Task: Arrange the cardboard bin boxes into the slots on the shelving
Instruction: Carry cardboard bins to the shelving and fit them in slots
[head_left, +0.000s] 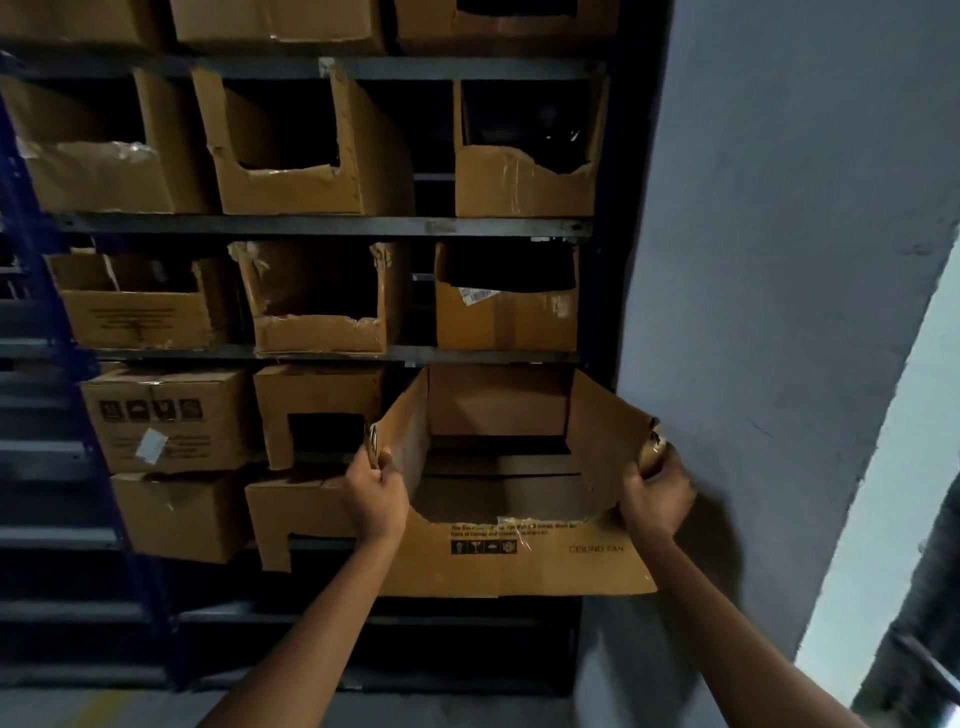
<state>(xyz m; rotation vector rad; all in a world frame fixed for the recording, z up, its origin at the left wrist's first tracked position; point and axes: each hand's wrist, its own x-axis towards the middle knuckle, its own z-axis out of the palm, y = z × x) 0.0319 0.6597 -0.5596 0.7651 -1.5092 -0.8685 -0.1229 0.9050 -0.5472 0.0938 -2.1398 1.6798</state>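
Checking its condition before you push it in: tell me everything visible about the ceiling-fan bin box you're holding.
The CEILING FAN bin box is brown corrugated cardboard, open-topped, its front wall cut down in a curved scoop. The front bears handling icons, small print and clear tape. Its side walls splay outward, top corners torn. The left hand grips the left corner, the right hand the right. Its rear sits in the right-hand slot of the shelving; the front juts out.

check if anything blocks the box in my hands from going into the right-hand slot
Nothing visible blocks it: the held box has its rear under the shelf edge, beside the neighbouring box. Its splayed right side may catch on the dark upright.
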